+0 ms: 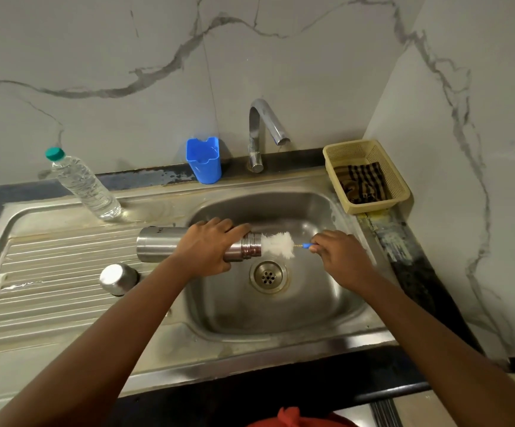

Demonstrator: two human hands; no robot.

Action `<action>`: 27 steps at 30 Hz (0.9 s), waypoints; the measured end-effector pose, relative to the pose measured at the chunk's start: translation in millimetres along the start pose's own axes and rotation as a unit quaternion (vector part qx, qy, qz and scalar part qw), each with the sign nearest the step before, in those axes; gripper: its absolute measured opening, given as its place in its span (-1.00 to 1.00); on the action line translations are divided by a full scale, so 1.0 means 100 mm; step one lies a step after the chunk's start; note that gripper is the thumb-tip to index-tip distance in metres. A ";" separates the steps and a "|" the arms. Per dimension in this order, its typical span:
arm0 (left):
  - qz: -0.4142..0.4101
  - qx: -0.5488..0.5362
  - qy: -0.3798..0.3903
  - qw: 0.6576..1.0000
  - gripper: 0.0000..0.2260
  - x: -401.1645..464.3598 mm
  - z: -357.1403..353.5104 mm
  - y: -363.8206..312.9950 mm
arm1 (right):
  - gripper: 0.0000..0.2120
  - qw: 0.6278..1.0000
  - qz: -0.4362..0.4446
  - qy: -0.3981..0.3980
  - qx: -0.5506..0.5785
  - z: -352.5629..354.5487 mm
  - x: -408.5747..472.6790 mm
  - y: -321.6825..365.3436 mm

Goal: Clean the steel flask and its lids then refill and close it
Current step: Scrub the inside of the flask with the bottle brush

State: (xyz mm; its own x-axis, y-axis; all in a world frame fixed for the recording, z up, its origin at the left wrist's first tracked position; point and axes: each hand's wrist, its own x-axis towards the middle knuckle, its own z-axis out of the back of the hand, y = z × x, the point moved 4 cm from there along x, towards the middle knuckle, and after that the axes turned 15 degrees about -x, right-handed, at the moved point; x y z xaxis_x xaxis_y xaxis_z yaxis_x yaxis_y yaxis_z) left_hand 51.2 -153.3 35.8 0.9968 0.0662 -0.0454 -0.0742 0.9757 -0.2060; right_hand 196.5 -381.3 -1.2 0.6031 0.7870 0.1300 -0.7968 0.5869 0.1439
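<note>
My left hand [210, 248] grips the steel flask [157, 243], which lies level over the left edge of the sink basin [327, 297] with its open threaded mouth pointing right. A white bottle brush [279, 244] has its bristle head at the mouth, partly inside. Its blue handle is pinched in my right hand [339, 257], just to the right of the flask. A steel lid [117, 277] stands upside down on the ribbed drainboard [34, 272], below the flask's base.
A clear water bottle [85, 186] with a teal cap stands at the back left of the drainboard. A blue plastic holder [204, 160] and the tap [262, 134] are behind the basin. A beige basket [370, 177] with a checked cloth sits at the back right. The drain [268, 276] lies below the brush.
</note>
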 end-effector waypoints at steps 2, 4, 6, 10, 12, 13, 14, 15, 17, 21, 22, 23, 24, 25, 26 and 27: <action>0.003 -0.001 -0.003 1.000 -0.27 0.01 -0.01 -0.01 | -0.75 1.000 -0.005 0.007 -0.001 0.00 -0.01 -0.03; 0.005 -0.005 -0.005 1.000 -0.27 0.03 -0.03 -0.06 | -0.74 1.000 -0.008 0.015 -0.009 0.01 -0.01 -0.05; 0.006 -0.016 -0.011 1.000 -0.27 0.06 -0.03 -0.10 | -0.75 1.000 -0.002 0.014 -0.012 0.07 0.01 -0.09; 0.000 -0.027 -0.024 0.999 -0.27 0.11 0.00 -0.17 | -0.75 0.999 0.009 0.021 0.036 0.18 0.08 -0.18; -0.006 -0.025 -0.030 0.999 -0.27 0.13 0.01 -0.17 | -0.73 0.998 -0.001 0.033 0.059 0.18 0.08 -0.22; -0.009 -0.024 -0.030 0.999 -0.27 0.14 0.01 -0.18 | -0.74 0.997 -0.002 0.042 0.065 0.17 0.07 -0.23; -0.012 -0.022 -0.027 0.999 -0.27 0.15 0.00 -0.18 | -0.74 0.996 -0.001 0.057 0.067 0.16 0.04 -0.23; -0.017 -0.020 -0.024 0.999 -0.27 0.15 -0.02 -0.19 | -0.76 0.995 0.003 0.073 0.066 0.15 0.02 -0.21; -0.031 -0.016 -0.023 0.999 -0.26 0.15 -0.04 -0.21 | -0.78 0.993 0.007 0.104 0.058 0.14 -0.02 -0.20; -0.054 -0.010 -0.043 0.998 -0.28 0.18 0.00 -0.25 | -0.75 0.986 0.011 0.149 0.072 0.22 0.03 -0.17; -0.070 -0.012 -0.046 0.996 -0.29 0.21 0.02 -0.30 | -0.74 0.983 0.020 0.161 0.087 0.23 0.05 -0.10; -0.094 -0.012 -0.047 0.994 -0.32 0.23 0.02 -0.38 | -0.73 0.979 0.031 0.174 0.101 0.23 0.07 -0.01; -0.119 -0.005 -0.044 0.992 -0.34 0.25 0.01 -0.46 | -0.73 0.976 0.039 0.185 0.106 0.22 0.09 0.07; -0.138 0.002 -0.039 0.990 -0.35 0.27 0.00 -0.53 | -0.73 0.976 0.046 0.189 0.103 0.22 0.11 0.12; -0.146 0.007 -0.035 0.989 -0.33 0.28 -0.01 -0.56 | -0.73 0.977 0.050 0.184 0.098 0.22 0.11 0.13; -0.145 0.011 -0.029 0.989 -0.31 0.27 -0.02 -0.55 | -0.74 0.979 0.053 0.176 0.084 0.23 0.11 0.11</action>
State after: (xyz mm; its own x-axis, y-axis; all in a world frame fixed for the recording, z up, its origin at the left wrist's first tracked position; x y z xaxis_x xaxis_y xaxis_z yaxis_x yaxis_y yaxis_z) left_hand 82.5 -205.3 44.1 0.9761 -0.2059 0.0697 0.2154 0.9596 -0.1809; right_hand 195.4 -370.5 24.4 0.4432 0.8763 -0.1891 -0.8191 0.4816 0.3117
